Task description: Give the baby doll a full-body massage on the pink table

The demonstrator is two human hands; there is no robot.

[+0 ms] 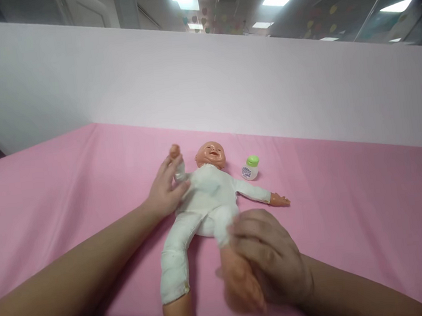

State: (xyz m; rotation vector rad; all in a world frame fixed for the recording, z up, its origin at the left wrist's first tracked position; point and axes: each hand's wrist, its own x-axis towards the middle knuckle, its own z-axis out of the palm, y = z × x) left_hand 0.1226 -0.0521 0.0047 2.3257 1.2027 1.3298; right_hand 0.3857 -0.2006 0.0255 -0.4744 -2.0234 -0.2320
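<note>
- A pink cloth (66, 183) is covering the work surface, and a pale partition (226, 91) is standing up along its far edge.
- The left hand (165, 188) is reaching in from the lower left; its fingers are closing loosely around the upper arm of a baby doll (207, 198), just below the doll's raised bare hand, with the palm lying against the doll's shoulder and side.
- The doll is lying face up near the middle of the cloth, head pointing away from the person and feet towards the near edge. It is wearing a white one-piece suit. One of its arms is sticking up beside the head, and the other is stretching out flat to the right.
- One clothed leg is running down towards the near edge, its bare foot hanging past the cloth's border.
- The right hand (271, 262) is coming in from the lower right and is wrapping around the doll's other leg, which is bare below the suit; the fingers are curling over the shin and the foot is showing blurred beneath the palm.
- A small white bottle (250, 169) with a green cap is standing upright on the cloth just right of the doll's head, apart from both hands.
</note>
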